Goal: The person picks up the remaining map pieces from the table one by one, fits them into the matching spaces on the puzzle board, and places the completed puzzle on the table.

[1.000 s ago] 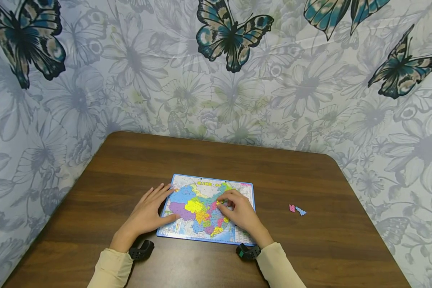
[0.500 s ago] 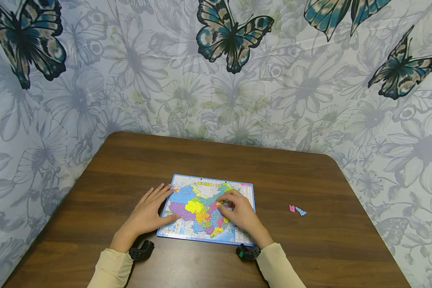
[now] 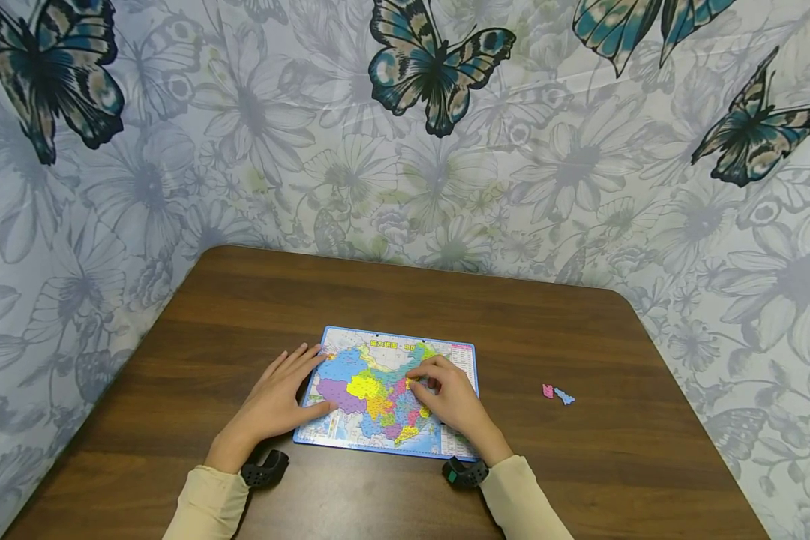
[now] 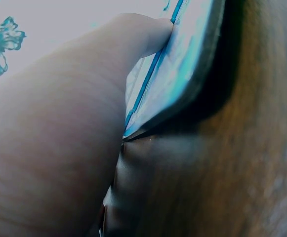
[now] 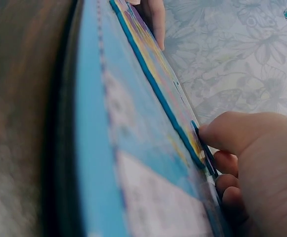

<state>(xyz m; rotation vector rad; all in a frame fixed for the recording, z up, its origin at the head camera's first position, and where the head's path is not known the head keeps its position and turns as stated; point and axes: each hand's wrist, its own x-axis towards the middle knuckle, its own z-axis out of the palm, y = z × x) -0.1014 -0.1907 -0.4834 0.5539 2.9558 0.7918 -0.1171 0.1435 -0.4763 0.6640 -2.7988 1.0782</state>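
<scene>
A map puzzle board (image 3: 455, 444) with a blue border lies flat on the table, its map made of coloured pieces. My left hand (image 3: 271, 401) rests across the board's left edge, fingers spread and thumb on the lower left of the map. On the right side of the map, my right hand (image 3: 448, 395) pinches a small puzzle piece (image 5: 206, 148) between thumb and fingertips. That piece stands tilted at the board's surface in the right wrist view, mostly hidden by the fingers. The left wrist view shows the left thumb (image 4: 150, 35) touching the board near its edge.
Two loose puzzle pieces, one pink (image 3: 547, 391) and one blue (image 3: 563, 397), lie on the brown wooden table (image 3: 243, 300) right of the board. Behind the table hangs a butterfly-and-flower patterned cloth (image 3: 337, 172). Dark bands (image 3: 265, 470) circle both wrists.
Almost nothing differs. My right thumb and fingertips shift very slightly at the same spot on the map; my left hand and the board stay put.
</scene>
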